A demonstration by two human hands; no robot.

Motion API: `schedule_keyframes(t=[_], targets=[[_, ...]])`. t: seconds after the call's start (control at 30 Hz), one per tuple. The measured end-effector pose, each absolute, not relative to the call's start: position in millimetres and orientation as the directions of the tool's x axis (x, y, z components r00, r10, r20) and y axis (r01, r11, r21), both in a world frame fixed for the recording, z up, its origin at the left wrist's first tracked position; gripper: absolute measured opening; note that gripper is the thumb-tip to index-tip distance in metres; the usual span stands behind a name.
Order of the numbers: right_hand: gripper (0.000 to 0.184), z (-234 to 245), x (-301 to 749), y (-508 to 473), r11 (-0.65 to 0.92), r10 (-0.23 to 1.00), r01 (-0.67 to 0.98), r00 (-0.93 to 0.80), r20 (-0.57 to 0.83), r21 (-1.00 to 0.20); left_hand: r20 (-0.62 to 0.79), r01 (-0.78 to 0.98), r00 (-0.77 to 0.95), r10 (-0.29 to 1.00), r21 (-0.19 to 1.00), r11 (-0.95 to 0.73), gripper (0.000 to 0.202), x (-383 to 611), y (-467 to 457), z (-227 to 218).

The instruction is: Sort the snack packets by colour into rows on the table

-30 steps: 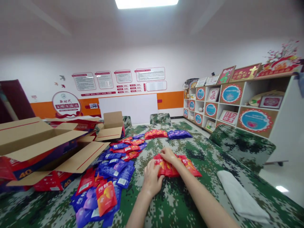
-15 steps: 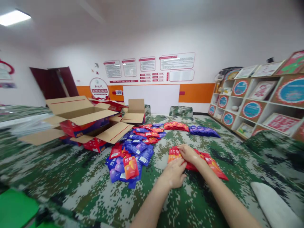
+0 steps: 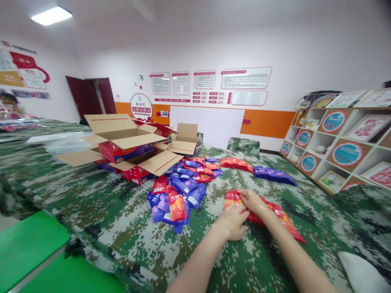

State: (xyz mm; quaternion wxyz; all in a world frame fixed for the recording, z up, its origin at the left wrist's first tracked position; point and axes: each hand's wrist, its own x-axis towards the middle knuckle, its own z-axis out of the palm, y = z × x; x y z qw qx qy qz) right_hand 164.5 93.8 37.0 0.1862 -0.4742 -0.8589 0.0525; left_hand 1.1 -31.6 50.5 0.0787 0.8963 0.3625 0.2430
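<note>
A row of overlapping red pouches (image 3: 282,215) with orange fruit pictures lies in front of me on the camouflage tablecloth (image 3: 210,219). On the left end of that row rests my left hand (image 3: 233,221), open, its fingers stretched over the pouches. My right hand (image 3: 253,202) lies across the same row just beside it, fingers extended and pressed down, also open. The two hands' fingertips come close together. Part of the row is hidden under my right hand and forearm. Left of my hands is a loose heap of blue and red pouches (image 3: 177,205).
Farther back lie a neat red pouch row (image 3: 236,164) and a blue pouch row (image 3: 275,176). Opened cardboard boxes (image 3: 122,150) stand at the left. Green stools (image 3: 33,240) are at the lower left, a white object (image 3: 362,270) at the lower right. A person sits far left.
The camera view has turned to the left, so everything sits farther right in the picture. My hands stay on the same red pouch row, with little visible movement.
</note>
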Motion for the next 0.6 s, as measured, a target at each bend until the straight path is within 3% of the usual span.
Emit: schedule_keyframes(t=[0.1, 0.27, 0.4, 0.5, 0.6], targets=[[0.039, 52, 154, 91, 0.521, 0.837, 0.801, -0.410, 0.363, -0.294, 0.431, 0.642, 0.572, 0.698, 0.295, -0.708, 0.049, -7, -35, 64], [0.038, 90, 104, 69, 0.539, 0.825, 0.710, -0.337, 0.454, -0.452, 0.491, 0.749, 0.437, 0.754, 0.266, -0.607, 0.048, -61, -40, 94], [0.033, 102, 46, 39, 0.617, 0.786, 0.603, -0.436, 0.438, -0.506, 0.500, 0.911, 0.178, 0.848, 0.242, -0.334, 0.044, -128, -50, 101], [0.030, 93, 2, 18, 0.650, 0.760, 0.586, -0.506, 0.407, -0.484, 0.433, 0.978, -0.021, 0.901, 0.194, -0.071, 0.049, -174, -56, 91], [0.028, 78, -33, 0, 0.687, 0.727, 0.591, -0.568, 0.386, -0.423, 0.332, 0.984, -0.128, 0.934, 0.160, 0.078, 0.062, -207, -57, 71]])
